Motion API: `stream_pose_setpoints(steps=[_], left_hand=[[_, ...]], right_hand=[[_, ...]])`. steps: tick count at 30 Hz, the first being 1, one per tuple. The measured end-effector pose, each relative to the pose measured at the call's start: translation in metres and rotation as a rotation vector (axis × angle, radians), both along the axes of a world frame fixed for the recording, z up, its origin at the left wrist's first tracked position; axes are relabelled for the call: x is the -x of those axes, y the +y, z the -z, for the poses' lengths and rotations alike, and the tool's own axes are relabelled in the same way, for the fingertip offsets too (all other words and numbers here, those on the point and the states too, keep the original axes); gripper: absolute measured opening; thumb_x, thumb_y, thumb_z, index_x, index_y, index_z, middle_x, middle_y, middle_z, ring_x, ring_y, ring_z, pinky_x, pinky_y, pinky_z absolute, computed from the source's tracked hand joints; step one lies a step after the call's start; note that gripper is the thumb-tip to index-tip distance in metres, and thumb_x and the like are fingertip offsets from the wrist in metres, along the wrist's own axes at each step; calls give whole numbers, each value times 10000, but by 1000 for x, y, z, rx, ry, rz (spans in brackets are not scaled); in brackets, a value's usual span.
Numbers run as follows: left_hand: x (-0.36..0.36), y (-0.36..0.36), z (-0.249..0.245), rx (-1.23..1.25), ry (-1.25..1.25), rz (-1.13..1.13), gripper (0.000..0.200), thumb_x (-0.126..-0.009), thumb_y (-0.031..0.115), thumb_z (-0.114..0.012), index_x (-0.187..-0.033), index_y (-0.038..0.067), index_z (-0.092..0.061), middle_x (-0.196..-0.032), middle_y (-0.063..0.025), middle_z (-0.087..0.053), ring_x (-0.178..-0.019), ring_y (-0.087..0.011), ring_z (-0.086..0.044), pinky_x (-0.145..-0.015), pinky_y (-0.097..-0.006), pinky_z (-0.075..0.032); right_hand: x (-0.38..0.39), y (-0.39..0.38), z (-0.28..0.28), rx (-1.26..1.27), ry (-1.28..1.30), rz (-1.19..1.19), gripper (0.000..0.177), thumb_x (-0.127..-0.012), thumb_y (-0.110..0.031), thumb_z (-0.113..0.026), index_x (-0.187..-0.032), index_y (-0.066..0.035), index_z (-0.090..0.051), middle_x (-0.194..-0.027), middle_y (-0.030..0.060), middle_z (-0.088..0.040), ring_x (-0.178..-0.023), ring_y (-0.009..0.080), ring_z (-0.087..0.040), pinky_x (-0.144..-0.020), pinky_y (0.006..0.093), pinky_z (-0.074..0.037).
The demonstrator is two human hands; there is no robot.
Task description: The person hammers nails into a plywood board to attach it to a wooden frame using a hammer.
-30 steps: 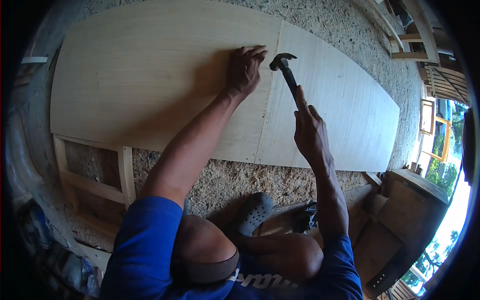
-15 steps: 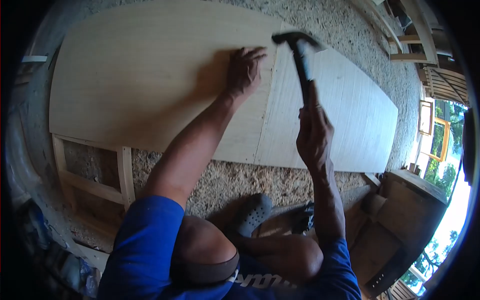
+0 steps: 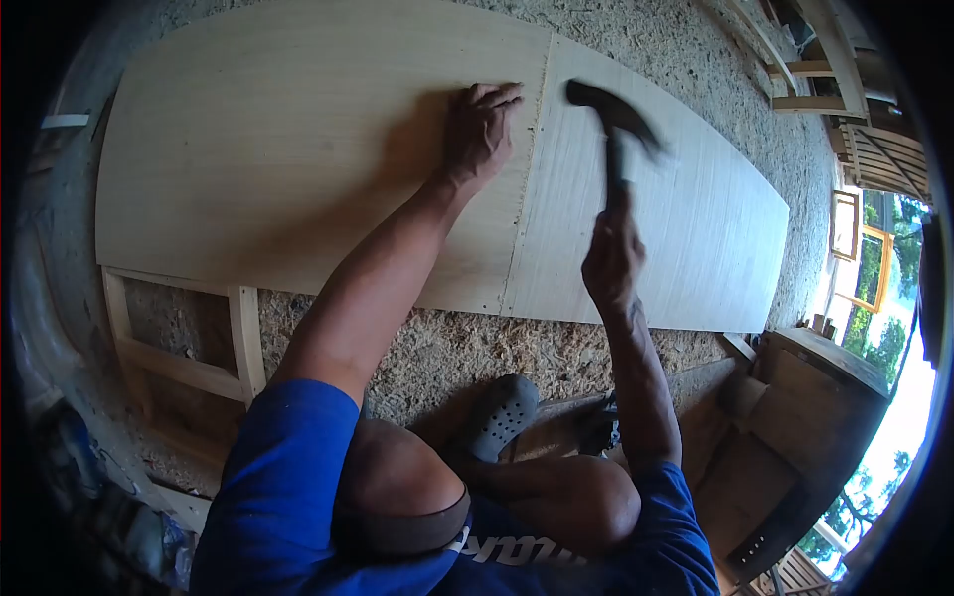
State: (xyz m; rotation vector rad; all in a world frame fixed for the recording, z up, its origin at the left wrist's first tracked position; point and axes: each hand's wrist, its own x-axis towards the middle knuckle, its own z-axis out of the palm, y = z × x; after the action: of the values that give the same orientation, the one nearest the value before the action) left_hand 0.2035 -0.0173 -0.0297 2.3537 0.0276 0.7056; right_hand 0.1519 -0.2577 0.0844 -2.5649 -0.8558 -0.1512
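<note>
My right hand (image 3: 611, 260) is wrapped round the handle of a claw hammer (image 3: 613, 159). The dark hammer head is blurred and sits over the paler plywood panel (image 3: 656, 228), right of the seam. My left hand (image 3: 479, 137) rests on the larger plywood panel (image 3: 268, 139), just left of that seam. Its fingers are bent and drawn together, pointing towards the joint. Whatever they may pinch is too small or hidden to make out. A line of small marks runs along the seam between the two panels.
A wooden frame (image 3: 184, 372) shows under the panel's near left edge. Wood shavings (image 3: 437, 348) cover the ground. My grey clog (image 3: 505, 412) is close to the panel's near edge. A wooden box (image 3: 810, 417) stands at the right, with timber pieces (image 3: 815, 103) at upper right.
The hammer head has shifted right and lower in view, and its angle has changed. My right hand has moved slightly left. My left hand stays beside the seam with its fingers drawn together.
</note>
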Motion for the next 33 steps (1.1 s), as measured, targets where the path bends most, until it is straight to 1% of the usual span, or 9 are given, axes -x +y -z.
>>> stream_pose_setpoints(steps=[1, 8, 11, 13, 17, 19, 24, 29, 33], left_hand=[[-1, 0, -1, -21, -7, -3, 298, -881, 29, -603, -1136, 52, -757, -1336, -1, -695, -1183, -213, -616, -1046, -346, -475], [2, -1, 0, 26, 5, 15, 293, -890, 24, -597, -1135, 44, -756, -1333, -6, -697, -1165, -234, -621, -1046, -361, -473], [1, 3, -5, 3, -47, 3, 300, -887, 20, -594, -1139, 45, -756, -1336, -19, -696, -1151, -247, -622, -1037, -374, -475], [-3, 1, 5, 10, 1, 31, 320, -863, 41, -587, -1127, 68, -767, -1366, -16, -676, -1183, -229, -588, -1061, -391, -427], [4, -1, -6, -94, 19, 49, 355, -891, 132, -630, -1230, 70, -712, -1406, -6, -631, -1219, -229, -558, -1069, -435, -412], [9, -4, -11, -230, 59, 193, 486, -945, 262, -632, -1386, 62, -596, -1515, -70, -529, -1367, -286, -476, -1158, -508, -347], [72, -35, -15, -583, 239, 311, 734, -1063, 481, -450, -1597, 2, -298, -1673, -160, -310, -1562, -321, -251, -1277, -543, -147], [185, -55, -26, -623, 298, 454, 774, -1055, 513, -447, -1614, 13, -258, -1700, -159, -238, -1576, -319, -212, -1280, -534, -146], [253, -71, -25, -612, 342, 561, 782, -1046, 495, -471, -1617, 9, -247, -1704, -181, -211, -1583, -336, -181, -1284, -527, -131]], right_hand=[[-6, -3, 0, 329, 258, 34, 648, -1043, -75, -527, -1639, -96, -273, -984, 241, -689, -717, 325, -691, -605, 389, -527], [3, -4, 15, -318, -125, 32, 576, -1057, -90, -531, -1598, -32, -342, -887, 212, -664, -643, 282, -636, -566, 382, -509], [5, -11, 32, 47, 294, 95, 669, -1003, -6, -546, -1622, -147, -335, -909, 235, -658, -651, 372, -618, -600, 478, -506], [22, -18, 24, -48, 386, 208, 654, -1006, -20, -537, -1618, -147, -342, -939, 239, -663, -671, 374, -631, -633, 499, -513], [75, -33, 25, -268, 190, 372, 641, -1001, -35, -553, -1605, -155, -376, -944, 224, -655, -703, 371, -646, -653, 482, -524], [97, -52, 24, -17, 65, 503, 618, -991, -43, -584, -1580, -148, -428, -985, 205, -651, -757, 362, -663, -675, 458, -540], [140, -90, 15, -206, -11, 586, 429, -989, -81, -590, -1412, -13, -570, -1177, 209, -608, -1060, 395, -620, -918, 470, -509], [244, -153, -26, -14, -86, 798, 86, -965, -141, -642, -930, -63, -651, -890, 130, -651, -874, 339, -623, -805, 456, -478], [295, -238, -48, 365, 262, 1229, 150, -926, -160, -662, -911, -11, -677, -870, 217, -696, -863, 412, -691, -737, 509, -529]])
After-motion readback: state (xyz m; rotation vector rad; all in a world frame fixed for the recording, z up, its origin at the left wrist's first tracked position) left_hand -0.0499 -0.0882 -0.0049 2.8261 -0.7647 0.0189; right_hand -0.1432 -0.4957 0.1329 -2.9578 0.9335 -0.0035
